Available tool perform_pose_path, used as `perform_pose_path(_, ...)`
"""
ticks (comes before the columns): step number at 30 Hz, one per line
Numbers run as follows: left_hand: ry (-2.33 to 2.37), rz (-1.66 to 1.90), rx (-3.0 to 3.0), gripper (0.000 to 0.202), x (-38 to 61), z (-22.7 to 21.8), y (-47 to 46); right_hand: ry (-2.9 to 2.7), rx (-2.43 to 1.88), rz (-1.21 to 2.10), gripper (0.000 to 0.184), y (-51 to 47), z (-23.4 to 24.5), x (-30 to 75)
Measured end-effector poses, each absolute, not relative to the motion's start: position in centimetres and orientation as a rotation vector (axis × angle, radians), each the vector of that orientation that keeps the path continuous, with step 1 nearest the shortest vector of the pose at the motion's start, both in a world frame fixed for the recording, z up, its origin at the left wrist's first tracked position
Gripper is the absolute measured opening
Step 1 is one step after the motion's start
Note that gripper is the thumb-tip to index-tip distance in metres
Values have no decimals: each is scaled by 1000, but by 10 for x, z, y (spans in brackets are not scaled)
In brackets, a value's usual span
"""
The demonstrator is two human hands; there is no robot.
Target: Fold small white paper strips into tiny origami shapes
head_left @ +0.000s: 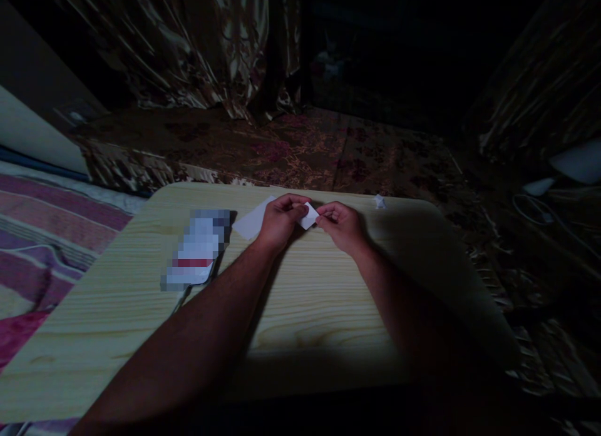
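Between my two hands is a small white piece of folded paper (308,216), held a little above the wooden table (300,298). My left hand (284,220) is closed on its left side, the thumb lying across the paper. With finger and thumb pinched together, my right hand (342,226) grips the paper's right corner. A flat sheet of white paper (253,219) lies on the table just beyond my left wrist, partly covered by the hand. At the far right edge rests a small crumpled or folded white paper piece (380,202).
A phone (197,245) with a blurred-out screen lies left of my left forearm, a cable running from it. Striped bedding (56,217) borders the table on the left. Patterned cloth (291,142) and curtains (211,42) stand behind. A pale lamp-like object (577,164) is at right.
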State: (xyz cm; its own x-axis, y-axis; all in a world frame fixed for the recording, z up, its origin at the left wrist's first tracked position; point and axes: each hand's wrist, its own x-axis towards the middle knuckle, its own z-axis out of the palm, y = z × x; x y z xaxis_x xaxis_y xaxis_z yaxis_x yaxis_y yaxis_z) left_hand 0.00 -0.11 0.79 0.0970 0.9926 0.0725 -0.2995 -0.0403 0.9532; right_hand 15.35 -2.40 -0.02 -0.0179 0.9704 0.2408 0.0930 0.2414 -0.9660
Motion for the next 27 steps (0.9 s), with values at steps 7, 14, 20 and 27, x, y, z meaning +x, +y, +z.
perform_pose_path(7, 865, 1280, 1067, 21, 1, 7, -2, -1405, -1011, 988, 15, -25, 1, 155)
perform_pose_path(14, 874, 1264, 1094, 23, 1, 7, -2, -1445, -997, 985, 14, -27, 1, 155)
perform_pose_path(20, 904, 1229, 1173, 26, -1, 5, -1, -1463, -986, 973, 16, -26, 0, 157)
perform_pose_path(27, 873, 1213, 1208, 26, -2, 4, -1, -1456, -988, 1061, 23, -21, -6, 161)
